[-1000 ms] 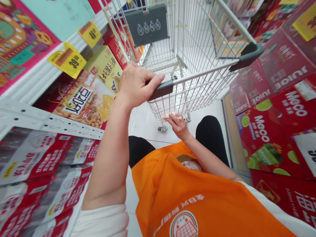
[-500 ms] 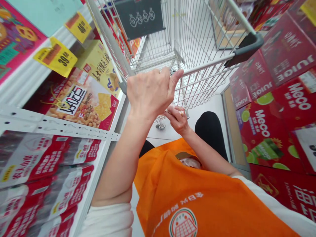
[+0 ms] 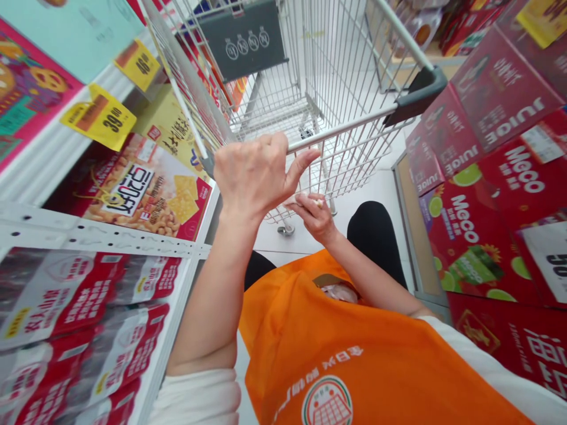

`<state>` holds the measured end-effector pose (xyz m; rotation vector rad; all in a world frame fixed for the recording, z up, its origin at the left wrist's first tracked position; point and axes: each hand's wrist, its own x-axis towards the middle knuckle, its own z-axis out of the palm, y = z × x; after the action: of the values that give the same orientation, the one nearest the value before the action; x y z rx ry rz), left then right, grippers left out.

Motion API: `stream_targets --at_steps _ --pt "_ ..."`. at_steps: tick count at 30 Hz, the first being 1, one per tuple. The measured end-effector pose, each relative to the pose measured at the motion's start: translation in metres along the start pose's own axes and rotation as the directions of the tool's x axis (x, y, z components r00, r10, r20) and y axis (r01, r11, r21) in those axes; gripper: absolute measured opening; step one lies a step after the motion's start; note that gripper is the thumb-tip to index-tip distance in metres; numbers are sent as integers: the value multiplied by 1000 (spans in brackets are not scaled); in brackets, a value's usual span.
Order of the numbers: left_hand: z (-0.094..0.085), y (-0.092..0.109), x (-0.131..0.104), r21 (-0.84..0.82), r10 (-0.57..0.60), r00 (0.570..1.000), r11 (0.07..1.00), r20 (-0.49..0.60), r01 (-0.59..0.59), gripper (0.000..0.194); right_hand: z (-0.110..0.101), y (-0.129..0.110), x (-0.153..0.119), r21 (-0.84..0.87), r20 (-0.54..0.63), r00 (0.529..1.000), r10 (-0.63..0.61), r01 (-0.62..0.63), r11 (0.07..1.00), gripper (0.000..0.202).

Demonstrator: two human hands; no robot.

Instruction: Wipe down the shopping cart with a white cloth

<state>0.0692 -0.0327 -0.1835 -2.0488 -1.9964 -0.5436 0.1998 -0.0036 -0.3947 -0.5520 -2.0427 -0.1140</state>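
My left hand (image 3: pixel 254 171) is wrapped over the handle bar of a wire shopping cart (image 3: pixel 345 127), its thumb lying along the bar. Behind and to the right of it, lower down, my right hand (image 3: pixel 315 217) is closed with its fingers bent around something small and whitish that is too small to name. An orange apron (image 3: pixel 354 354) covers my body, with a whitish item (image 3: pixel 340 292) showing in its pocket.
On the left, shelves hold snack boxes (image 3: pixel 146 189), price tags (image 3: pixel 108 118) and red-wrapped bottle packs (image 3: pixel 66 295). Stacked red drink cartons (image 3: pixel 473 230) stand on the right. A dark sign (image 3: pixel 243 40) hangs on the cart. My knee (image 3: pixel 374 236) is below.
The cart's handle and my left hand have shifted slightly left and down in view. My left hand still grips the bar, and my right hand stays closed.
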Motion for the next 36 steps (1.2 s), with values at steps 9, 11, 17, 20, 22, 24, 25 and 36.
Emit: stream_targets --at_steps 9,11,17,20,22,24,25,36 --pt "-2 -12 -4 9 28 999 1000 23 -28 80 -3 4 -5 2 -30 996 82 -82 997 31" --pt "-2 -15 -6 11 35 999 999 19 -35 79 0 6 -8 8 15 995 99 -99 995 29" --pt "-8 -25 -11 46 16 999 999 37 -18 77 2 0 -12 39 63 997 40 -43 998 34" --pt "-11 -28 -14 62 19 999 998 34 -21 76 1 0 -5 26 13 997 73 -73 997 34" --pt "-13 -29 -15 75 6 999 997 48 -10 76 3 -1 -6 17 33 993 114 -115 993 31" --pt "-13 -30 -16 83 3 999 997 53 -7 77 7 -2 -12 15 76 987 141 -143 990 27" --pt "-13 -31 -17 85 6 999 996 51 -10 77 8 -3 -15 18 97 984 148 -151 988 26" --pt "-16 -37 -18 107 -21 998 994 57 15 77 4 9 -21 16 67 983 172 -174 985 29"
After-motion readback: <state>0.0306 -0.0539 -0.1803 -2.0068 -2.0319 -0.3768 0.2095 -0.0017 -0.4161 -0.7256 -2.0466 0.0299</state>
